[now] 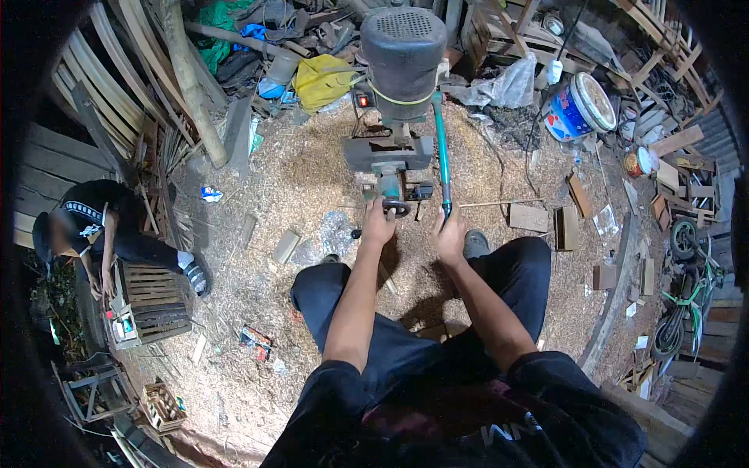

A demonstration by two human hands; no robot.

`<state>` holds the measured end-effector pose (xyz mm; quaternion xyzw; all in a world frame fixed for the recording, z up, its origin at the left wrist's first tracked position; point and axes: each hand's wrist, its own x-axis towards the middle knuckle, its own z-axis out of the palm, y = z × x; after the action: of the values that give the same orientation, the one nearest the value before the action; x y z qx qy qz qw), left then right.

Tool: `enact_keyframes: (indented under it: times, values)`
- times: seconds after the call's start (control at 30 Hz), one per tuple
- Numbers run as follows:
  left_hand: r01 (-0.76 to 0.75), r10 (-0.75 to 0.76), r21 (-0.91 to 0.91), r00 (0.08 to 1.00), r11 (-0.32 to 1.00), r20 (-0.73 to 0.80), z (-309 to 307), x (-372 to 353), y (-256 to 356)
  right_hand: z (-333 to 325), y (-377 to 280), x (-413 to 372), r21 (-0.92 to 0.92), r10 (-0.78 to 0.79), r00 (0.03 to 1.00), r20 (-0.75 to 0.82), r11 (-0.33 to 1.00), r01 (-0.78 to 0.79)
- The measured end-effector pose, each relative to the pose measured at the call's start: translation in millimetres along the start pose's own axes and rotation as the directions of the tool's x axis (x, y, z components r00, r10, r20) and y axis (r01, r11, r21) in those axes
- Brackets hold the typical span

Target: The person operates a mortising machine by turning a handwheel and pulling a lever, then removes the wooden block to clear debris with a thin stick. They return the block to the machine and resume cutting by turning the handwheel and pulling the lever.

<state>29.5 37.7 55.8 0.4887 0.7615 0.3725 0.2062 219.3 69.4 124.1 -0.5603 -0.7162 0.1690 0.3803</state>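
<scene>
In front of me stands a machine with a large dark motor on top and a chisel-like part below it. A dark block sits under the motor, across the machine. My left hand is closed at the rim of a small black handwheel at the machine's front. Fingers of my right hand wrap the black grip at the lower end of a long green lever, which runs up along the machine's right side. A red-lit switch glows left of the motor.
Wood shavings cover the ground. At left a person sits by a slatted wooden crate. A blue-and-white bucket lies upper right, with a small bicycle farther right. Wood blocks lie right of the lever; a yellow cloth lies behind.
</scene>
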Motion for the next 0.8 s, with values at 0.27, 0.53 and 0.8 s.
enact_keyframes:
  times: [0.27,0.53,0.8]
  values:
    - [-0.042,0.046,0.063,0.996,0.997,-0.072,-8.7,2.2,12.7,26.5,25.3,-6.6,0.002,0.188,0.972,0.139,0.982,-0.19]
    - [-0.14,0.14,-0.026,0.99,0.99,0.011,-15.5,-11.7,7.6,28.8,25.4,-13.1,0.048,0.131,0.985,0.109,0.989,-0.136]
    - [0.036,-0.04,0.053,0.996,0.998,0.08,-30.7,-23.8,3.3,-86.1,-61.6,35.4,0.237,-0.318,0.944,-0.092,0.914,0.33]
